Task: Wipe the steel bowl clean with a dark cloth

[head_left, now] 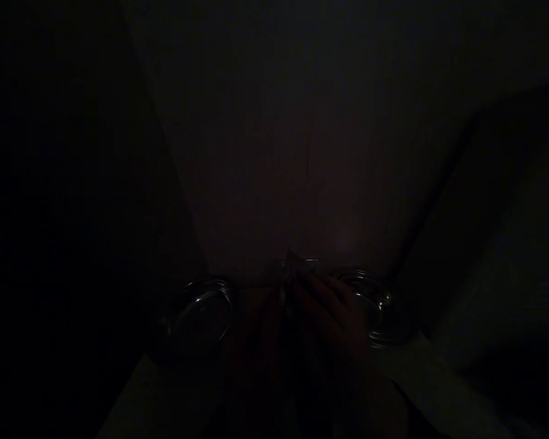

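Note:
The scene is very dark. My right hand [333, 311] shows faintly at the lower middle, its fingers curled round a small crinkled, shiny object [297, 265] that I cannot identify. My left hand [260, 317] seems to be just left of it, close against the same object, but its fingers are lost in the dark. A round metal dish [196, 314] lies to the left of the hands and a second metal dish [379, 311] to the right, partly behind my right hand.
A pale flat surface [302, 152] stretches away beyond the hands. Dark shapes close in on the left and right sides. A lighter surface [439, 390] shows at the lower right.

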Demonstrator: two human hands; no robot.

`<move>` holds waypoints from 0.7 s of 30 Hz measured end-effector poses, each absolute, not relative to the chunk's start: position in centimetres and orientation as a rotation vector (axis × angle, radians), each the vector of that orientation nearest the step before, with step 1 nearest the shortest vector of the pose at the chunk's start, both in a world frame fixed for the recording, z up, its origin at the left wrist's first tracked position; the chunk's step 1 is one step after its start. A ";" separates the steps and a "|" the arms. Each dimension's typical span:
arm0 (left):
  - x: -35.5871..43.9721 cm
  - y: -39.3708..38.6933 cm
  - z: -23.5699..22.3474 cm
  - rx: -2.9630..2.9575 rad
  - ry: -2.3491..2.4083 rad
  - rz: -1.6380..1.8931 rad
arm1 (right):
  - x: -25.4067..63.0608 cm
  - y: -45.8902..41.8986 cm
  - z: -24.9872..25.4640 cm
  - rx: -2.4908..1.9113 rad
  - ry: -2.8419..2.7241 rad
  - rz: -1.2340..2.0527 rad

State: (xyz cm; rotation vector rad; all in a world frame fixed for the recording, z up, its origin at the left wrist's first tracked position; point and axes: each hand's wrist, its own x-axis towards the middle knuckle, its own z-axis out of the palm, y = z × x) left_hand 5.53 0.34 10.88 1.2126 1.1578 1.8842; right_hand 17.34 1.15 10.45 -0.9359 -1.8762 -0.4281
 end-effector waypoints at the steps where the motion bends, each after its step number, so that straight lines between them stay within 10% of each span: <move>1: 5.5 0.4 11.0 1.215 1.156 1.887 | 17.1 0.9 10.3 -0.941 -1.885 -0.448; 21: 5.3 0.7 11.2 1.257 1.076 1.761 | 16.5 0.8 9.6 -0.893 -1.918 -0.587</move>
